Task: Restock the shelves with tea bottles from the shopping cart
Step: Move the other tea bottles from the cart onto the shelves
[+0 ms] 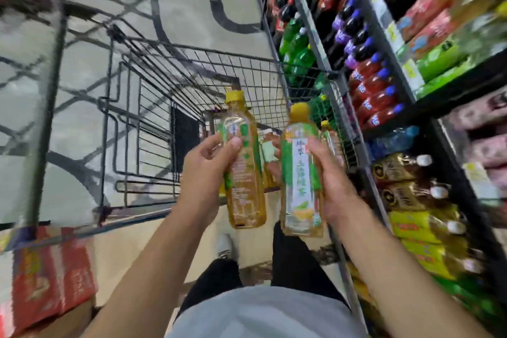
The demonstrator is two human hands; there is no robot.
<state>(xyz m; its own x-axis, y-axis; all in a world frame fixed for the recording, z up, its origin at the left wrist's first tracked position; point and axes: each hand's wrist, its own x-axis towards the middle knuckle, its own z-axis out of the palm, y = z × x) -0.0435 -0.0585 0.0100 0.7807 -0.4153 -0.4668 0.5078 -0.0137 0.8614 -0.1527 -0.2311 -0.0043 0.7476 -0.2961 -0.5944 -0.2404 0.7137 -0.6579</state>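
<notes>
- Two tea bottles are held upright over the near end of the shopping cart (192, 68), one in each hand.
- Left hand (204, 170) grips the left tea bottle (244, 162); its fingers (233, 143) curl round the label at mid-height, yellow cap above them.
- Right hand (333, 178) grips the right tea bottle (300, 173), fingers wrapped round its right side, the green and white label facing the camera.
- Between and beyond the two sets of fingers, more tea bottles (329, 140) stand low in the cart, partly hidden.
- Right of the right hand's fingers, the shelves (428, 107) hold rows of soft drink bottles (375, 85) and packaged bottles (419, 225).
- Left of the left hand's fingers, lower down, red cartons (52, 277) sit beside the cart.
- Below the bottles, dark trousers and a white shoe (225, 247) show on the floor.
</notes>
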